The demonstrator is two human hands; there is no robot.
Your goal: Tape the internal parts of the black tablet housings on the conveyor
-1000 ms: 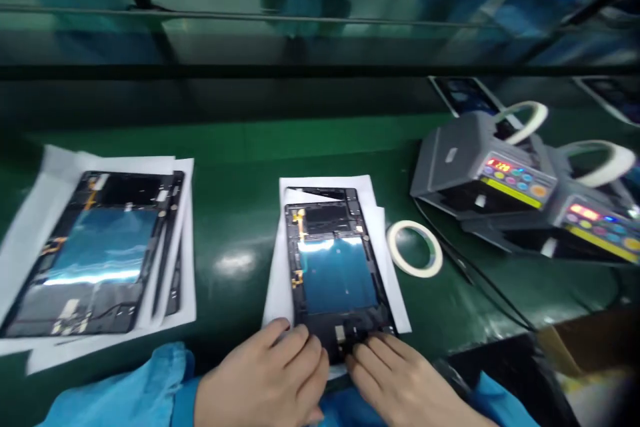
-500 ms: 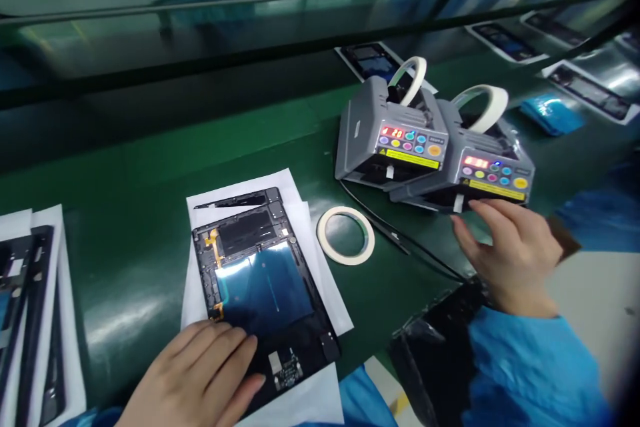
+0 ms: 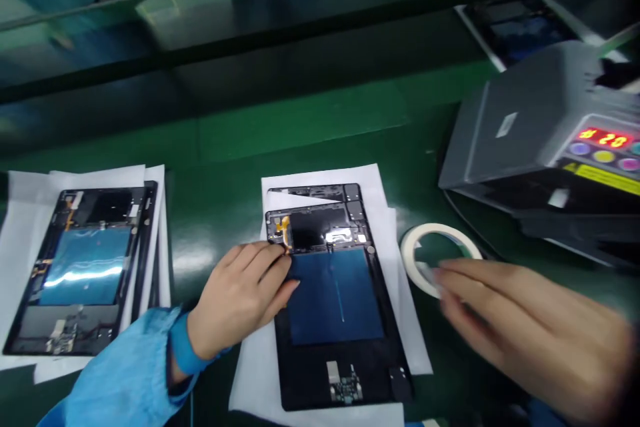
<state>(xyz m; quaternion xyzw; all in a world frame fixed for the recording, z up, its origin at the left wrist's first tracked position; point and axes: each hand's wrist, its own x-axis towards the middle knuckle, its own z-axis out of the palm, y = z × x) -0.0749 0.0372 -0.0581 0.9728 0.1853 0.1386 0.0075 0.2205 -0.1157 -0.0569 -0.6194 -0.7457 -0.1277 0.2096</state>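
Green bench point(image 3: 215, 193): stretched beneath and beyond the left hand point(image 3: 240, 293) and the right hand point(image 3: 530, 327).
Grey dispenser point(image 3: 530, 113): stood beyond the right hand, cut off by the view's edge, red digits point(image 3: 605, 138) lit on its panel.
Tablet pile point(image 3: 85, 263): lay to the left of the left hand, its opened units stacked with paper.
White sheets point(image 3: 253, 373): showed between the two hands, jutting out from under the opened tablet point(image 3: 340, 310).
Opened tablet: lay flat between the hands, its left edge under the left fingers.
Right hand: hovered in a narrow pinch, blurred, holding a pale strip point(image 3: 425, 271).
Left hand: rested on the tablet, fingers bunched and thumb slightly apart; whether it gripped anything was unclear.
Tape roll point(image 3: 409, 257): lay on the bench, partly hidden behind the right hand.
Orange flex cable point(image 3: 286, 230): sat just beyond the left fingertips.
Pale strip: showed at the right fingertips, in front of the roll.
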